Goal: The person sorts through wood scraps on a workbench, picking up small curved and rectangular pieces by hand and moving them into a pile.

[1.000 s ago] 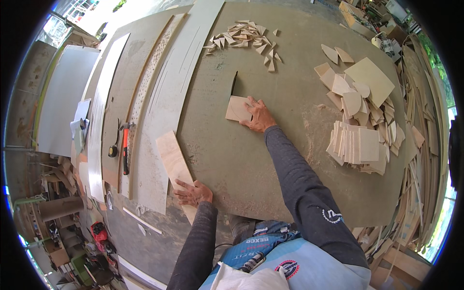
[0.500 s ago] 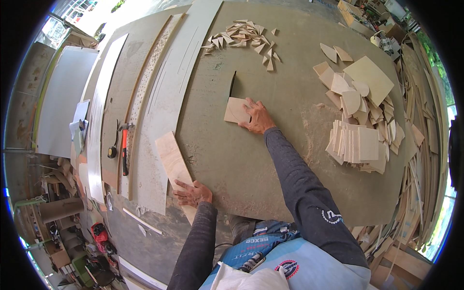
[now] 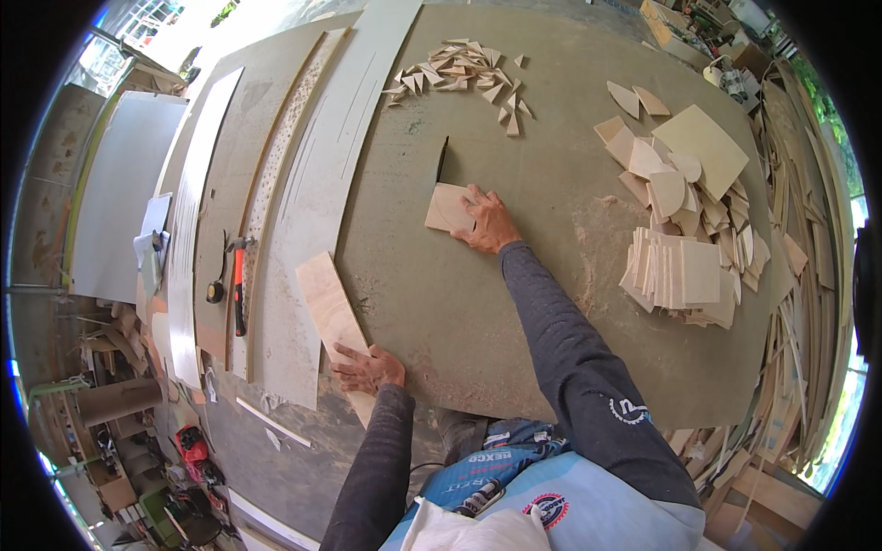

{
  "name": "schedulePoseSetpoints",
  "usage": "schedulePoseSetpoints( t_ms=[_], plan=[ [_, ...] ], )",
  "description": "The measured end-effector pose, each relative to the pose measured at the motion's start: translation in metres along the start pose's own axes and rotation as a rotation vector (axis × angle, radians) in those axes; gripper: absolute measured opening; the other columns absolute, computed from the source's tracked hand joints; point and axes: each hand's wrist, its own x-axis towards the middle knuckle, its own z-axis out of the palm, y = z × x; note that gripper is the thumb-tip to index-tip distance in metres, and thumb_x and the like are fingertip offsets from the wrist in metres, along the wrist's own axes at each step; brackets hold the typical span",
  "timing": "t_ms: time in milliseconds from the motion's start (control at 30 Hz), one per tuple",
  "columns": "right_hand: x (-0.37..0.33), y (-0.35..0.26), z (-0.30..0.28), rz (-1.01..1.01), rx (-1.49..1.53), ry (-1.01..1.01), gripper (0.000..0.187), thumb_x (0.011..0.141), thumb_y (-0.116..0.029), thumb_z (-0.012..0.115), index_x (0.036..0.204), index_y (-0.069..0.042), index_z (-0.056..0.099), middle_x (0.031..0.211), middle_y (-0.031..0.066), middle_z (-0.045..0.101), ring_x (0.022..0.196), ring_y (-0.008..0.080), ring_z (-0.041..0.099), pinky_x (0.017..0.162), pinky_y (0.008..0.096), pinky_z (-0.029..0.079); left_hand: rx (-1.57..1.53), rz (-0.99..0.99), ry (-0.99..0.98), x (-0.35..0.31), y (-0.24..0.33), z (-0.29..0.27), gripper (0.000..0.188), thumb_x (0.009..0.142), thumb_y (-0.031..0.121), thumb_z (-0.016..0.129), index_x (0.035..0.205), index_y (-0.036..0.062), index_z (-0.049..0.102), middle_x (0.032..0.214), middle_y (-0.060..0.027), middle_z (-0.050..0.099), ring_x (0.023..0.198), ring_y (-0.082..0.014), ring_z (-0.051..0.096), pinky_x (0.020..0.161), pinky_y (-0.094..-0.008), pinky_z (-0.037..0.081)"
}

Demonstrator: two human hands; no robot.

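A thin dark saw blade (image 3: 443,160) stands up through the brown work surface (image 3: 432,312). Just on its near side lies a small, roughly square plywood piece (image 3: 443,208) with a curved line on its face, its far edge at the blade. My right hand (image 3: 488,221) grips this piece from the right, thumb near and fingers far. Closer to me, a long plywood strip (image 3: 325,292) lies slanted at the left. My left hand (image 3: 369,368) rests on it with fingers spread flat. The strip's near end is partly hidden by my hand and sleeve.
Small triangular offcuts (image 3: 459,66) lie beyond the blade. Square plywood pieces (image 3: 684,268) and curved offcuts (image 3: 668,188) are piled on the right. At the left are a hammer (image 3: 239,286), a tape measure (image 3: 215,291) and a long pale board (image 3: 308,174).
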Motion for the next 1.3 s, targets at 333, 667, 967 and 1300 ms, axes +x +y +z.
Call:
schedulePoseSetpoints(
  t_ms=[333, 667, 967, 1300],
  plan=[
    [-0.006, -0.001, 0.001, 0.001, 0.021, 0.007, 0.077, 0.075, -0.043, 0.085, 0.137, -0.002, 0.063, 0.154, 0.0164, 0.045, 0.122, 0.0371, 0.053, 0.110, 0.0446, 0.046, -0.017, -0.012, -0.040, -0.003, 0.004, -0.013, 0.089, 0.099, 0.039, 0.055, 0.165, 0.0175, 0.000, 0.164, -0.0295, 0.013, 0.153, -0.0441, 0.014, 0.122, -0.0633, 0.008],
    [-0.002, -0.002, 0.005, 0.005, -0.007, 0.047, 0.073, 0.077, -0.042, 0.083, 0.135, -0.002, 0.064, 0.150, 0.0157, 0.046, 0.119, 0.0367, 0.054, 0.107, 0.0451, 0.047, -0.011, -0.008, -0.027, -0.003, 0.004, -0.012, 0.089, 0.098, 0.039, 0.056, 0.165, 0.0171, 0.001, 0.164, -0.0298, 0.013, 0.153, -0.0438, 0.014, 0.122, -0.0641, 0.010],
    [-0.001, -0.007, 0.004, 0.042, -0.035, 0.029, 0.074, 0.079, -0.044, 0.081, 0.138, -0.002, 0.063, 0.150, 0.0156, 0.045, 0.122, 0.0370, 0.052, 0.110, 0.0441, 0.045, 0.008, -0.009, -0.048, -0.002, 0.005, -0.014, 0.090, 0.098, 0.040, 0.056, 0.165, 0.0164, 0.000, 0.163, -0.0299, 0.011, 0.153, -0.0447, 0.014, 0.121, -0.0646, 0.012],
    [0.000, -0.012, 0.007, 0.088, -0.103, -0.003, 0.077, 0.083, -0.047, 0.076, 0.142, -0.001, 0.058, 0.154, 0.0218, 0.043, 0.129, 0.0401, 0.050, 0.113, 0.0446, 0.042, -0.072, -0.007, -0.002, 0.003, -0.003, 0.007, 0.089, 0.100, 0.037, 0.058, 0.166, 0.0218, 0.000, 0.165, -0.0294, 0.012, 0.154, -0.0460, 0.012, 0.122, -0.0637, 0.008]
  ],
)
